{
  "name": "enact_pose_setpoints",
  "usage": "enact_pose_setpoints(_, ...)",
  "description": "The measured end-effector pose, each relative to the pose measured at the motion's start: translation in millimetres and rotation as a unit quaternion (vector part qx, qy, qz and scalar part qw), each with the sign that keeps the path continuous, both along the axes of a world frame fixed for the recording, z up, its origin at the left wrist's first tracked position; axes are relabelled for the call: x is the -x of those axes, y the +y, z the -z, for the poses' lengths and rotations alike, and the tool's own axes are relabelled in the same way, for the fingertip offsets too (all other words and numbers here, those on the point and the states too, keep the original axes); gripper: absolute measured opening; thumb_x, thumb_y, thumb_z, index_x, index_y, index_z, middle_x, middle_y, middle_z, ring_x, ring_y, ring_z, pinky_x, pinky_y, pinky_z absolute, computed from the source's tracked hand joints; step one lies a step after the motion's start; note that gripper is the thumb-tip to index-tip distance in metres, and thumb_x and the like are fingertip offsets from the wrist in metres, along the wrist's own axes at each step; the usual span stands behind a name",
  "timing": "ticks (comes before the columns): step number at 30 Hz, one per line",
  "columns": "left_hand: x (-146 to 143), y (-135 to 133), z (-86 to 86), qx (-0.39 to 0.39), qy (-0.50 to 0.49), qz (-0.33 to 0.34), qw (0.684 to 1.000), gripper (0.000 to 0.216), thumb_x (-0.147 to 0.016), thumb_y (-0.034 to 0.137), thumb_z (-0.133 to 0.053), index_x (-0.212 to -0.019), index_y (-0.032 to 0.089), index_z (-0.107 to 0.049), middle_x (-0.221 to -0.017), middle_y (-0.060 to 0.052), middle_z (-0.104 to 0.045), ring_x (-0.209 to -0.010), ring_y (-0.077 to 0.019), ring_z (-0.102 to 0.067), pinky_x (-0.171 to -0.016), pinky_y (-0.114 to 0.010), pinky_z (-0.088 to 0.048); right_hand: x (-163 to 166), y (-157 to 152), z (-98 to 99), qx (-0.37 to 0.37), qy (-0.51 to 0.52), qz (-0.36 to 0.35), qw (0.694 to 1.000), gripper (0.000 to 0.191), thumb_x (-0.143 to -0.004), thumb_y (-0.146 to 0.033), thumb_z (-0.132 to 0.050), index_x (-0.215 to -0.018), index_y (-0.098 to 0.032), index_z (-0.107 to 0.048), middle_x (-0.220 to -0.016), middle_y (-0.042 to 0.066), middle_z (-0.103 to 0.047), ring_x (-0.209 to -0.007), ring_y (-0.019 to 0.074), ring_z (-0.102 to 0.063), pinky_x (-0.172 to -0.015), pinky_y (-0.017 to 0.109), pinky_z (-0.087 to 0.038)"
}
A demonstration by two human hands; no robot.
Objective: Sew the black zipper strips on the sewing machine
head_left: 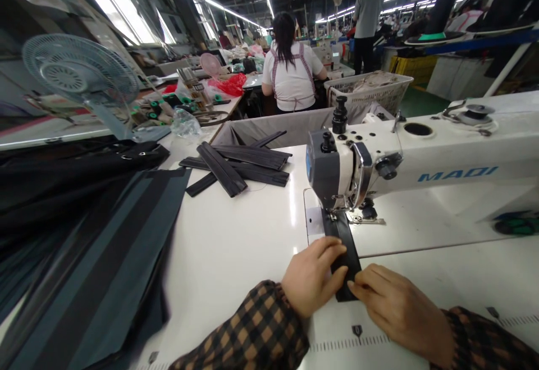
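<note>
A narrow black fabric strip (346, 246) lies on the white sewing table (236, 246) and runs under the presser foot of a white sewing machine (421, 159). My left hand (312, 277) rests flat on the strip's left side, fingers pressing it down. From the right, my right hand (400, 308) pinches the near end of the strip with its fingertips. Both hands sit just in front of the needle area. Both my sleeves are brown plaid.
A pile of black strips (238, 165) lies farther back on the table. Dark and grey fabric (84, 246) is heaped at the left, with a fan (80, 75) behind it. A person in a white shirt (291, 72) sits ahead, back turned, beside a basket (368, 92).
</note>
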State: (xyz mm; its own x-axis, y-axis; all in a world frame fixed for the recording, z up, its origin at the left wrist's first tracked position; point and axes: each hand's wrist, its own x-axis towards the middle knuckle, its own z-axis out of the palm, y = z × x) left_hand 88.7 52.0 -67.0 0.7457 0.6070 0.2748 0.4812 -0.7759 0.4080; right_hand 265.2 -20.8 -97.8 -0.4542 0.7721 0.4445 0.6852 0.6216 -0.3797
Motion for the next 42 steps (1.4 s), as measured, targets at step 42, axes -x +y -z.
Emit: enact_pose_setpoints(42,15.6,46.0,9.6,-0.06,0.107,0.037,0.992,0.032,-0.081,0.014,-0.042,-0.113,0.019,-0.045,-0.113,-0.005,-0.052,-0.104,-0.0173,-0.049,-0.085,-0.031,-0.047,-7.6,82.6,11.2,-0.112,-0.161,0.018,0.98,0.018,-0.086,-0.011,-0.04,-0.094,-0.013,-0.055,-0.078,0.003,-0.053,-0.073,0.0149,-0.049,-0.067,0.032,-0.04)
